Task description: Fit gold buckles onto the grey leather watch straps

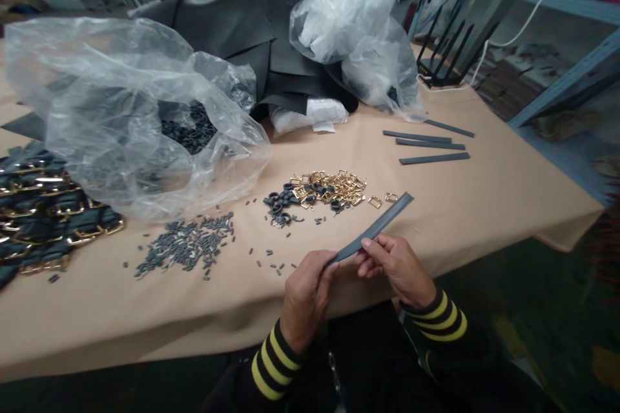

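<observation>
A long grey strap (382, 222) is held over the table's front edge. My left hand (307, 293) pinches its near end with closed fingers. My right hand (394, 264) grips it just beyond, thumb on top, and the far end rests on the tan table (484, 200). Just past the strap lies a heap of gold buckles (336, 186) mixed with small black loops (281, 201). A scatter of small dark pins (186, 245) lies to the left.
A large clear plastic bag (121, 116) holding black loops sits at left. Finished straps with gold buckles (43, 213) are piled at the far left. Three loose grey straps (426, 145) lie at right. Grey material (242, 19) and another plastic bag (353, 39) are behind.
</observation>
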### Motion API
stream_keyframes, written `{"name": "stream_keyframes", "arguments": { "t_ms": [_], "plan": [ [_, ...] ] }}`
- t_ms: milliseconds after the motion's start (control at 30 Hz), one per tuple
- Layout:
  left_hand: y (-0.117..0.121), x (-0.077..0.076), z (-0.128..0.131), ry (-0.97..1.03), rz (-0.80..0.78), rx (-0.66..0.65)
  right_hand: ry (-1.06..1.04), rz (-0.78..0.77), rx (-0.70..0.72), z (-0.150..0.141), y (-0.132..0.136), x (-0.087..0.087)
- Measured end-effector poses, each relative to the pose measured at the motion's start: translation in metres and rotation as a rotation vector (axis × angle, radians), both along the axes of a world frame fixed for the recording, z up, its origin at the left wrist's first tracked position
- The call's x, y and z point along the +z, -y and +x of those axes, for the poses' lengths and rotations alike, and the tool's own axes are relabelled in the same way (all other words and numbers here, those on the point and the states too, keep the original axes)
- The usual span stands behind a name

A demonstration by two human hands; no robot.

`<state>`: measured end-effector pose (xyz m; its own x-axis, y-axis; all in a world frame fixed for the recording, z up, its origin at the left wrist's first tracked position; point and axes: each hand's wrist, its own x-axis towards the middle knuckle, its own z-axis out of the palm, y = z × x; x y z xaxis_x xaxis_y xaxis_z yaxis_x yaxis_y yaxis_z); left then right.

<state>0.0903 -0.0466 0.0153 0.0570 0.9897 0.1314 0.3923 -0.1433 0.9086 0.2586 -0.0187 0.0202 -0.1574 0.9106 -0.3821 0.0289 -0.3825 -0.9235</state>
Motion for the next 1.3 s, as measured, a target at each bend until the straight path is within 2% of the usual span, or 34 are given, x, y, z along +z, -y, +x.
{"name": "stream_keyframes", "arguments": {
  "t_ms": [67, 167, 233, 267, 333, 400, 500, 567, 667, 733, 800, 867, 900, 1000, 1133, 1200, 1300],
  "plan": [
    [-0.002, 0.001, -0.005, 0.058, -0.141, 0.027, 0.241, 0.157, 0.046, 0.004, 0.003, 0.008],
    [-0.007, 0.004, -0.013, 0.282, -0.448, -0.047, 0.562, 0.546, 0.037, 0.006, 0.005, 0.027],
    [-0.009, 0.006, -0.017, 0.448, -0.597, -0.130, 0.662, 0.766, 0.124, 0.003, 0.003, 0.037],
    [-0.010, 0.006, -0.018, 0.512, -0.640, -0.152, 0.680, 0.807, 0.215, 0.001, 0.001, 0.040],
    [-0.010, 0.006, -0.018, 0.607, -0.681, -0.139, 0.664, 0.724, 0.428, -0.003, -0.003, 0.041],
    [-0.009, 0.005, -0.017, 0.670, -0.695, -0.089, 0.561, 0.527, 0.574, -0.004, -0.006, 0.037],
    [-0.009, 0.002, -0.016, 0.730, -0.702, -0.018, 0.289, 0.252, 0.595, -0.005, -0.006, 0.026],
    [-0.011, 0.001, -0.015, 0.735, -0.677, 0.017, 0.097, 0.091, 0.543, -0.007, -0.004, 0.019],
    [-0.012, 0.004, -0.012, 0.717, -0.599, 0.050, -0.174, -0.085, 0.334, -0.014, -0.003, 0.016],
    [-0.010, 0.007, -0.008, 0.721, -0.598, -0.038, -0.355, -0.119, 0.141, -0.018, -0.005, 0.017],
    [-0.004, 0.008, -0.003, 0.750, -0.695, -0.214, -0.472, -0.106, -0.031, -0.020, -0.010, 0.019],
    [0.003, 0.007, 0.000, 0.790, -0.830, -0.342, -0.499, -0.079, -0.162, -0.018, -0.015, 0.019],
    [0.006, 0.005, 0.001, 0.811, -0.882, -0.358, -0.490, -0.066, -0.210, -0.016, -0.017, 0.018],
    [0.010, 0.001, -0.002, 0.840, -0.932, -0.264, -0.455, -0.024, -0.284, -0.008, -0.020, 0.012],
    [0.007, 0.004, -0.007, 0.826, -0.887, -0.112, -0.414, 0.029, -0.302, 0.005, -0.016, 0.005],
    [0.004, 0.008, -0.010, 0.822, -0.820, -0.068, -0.335, -0.018, -0.210, 0.015, -0.012, 0.004],
    [0.002, 0.010, -0.014, 0.806, -0.759, -0.033, -0.045, -0.100, 0.139, 0.030, -0.004, 0.010]
  ]
}}
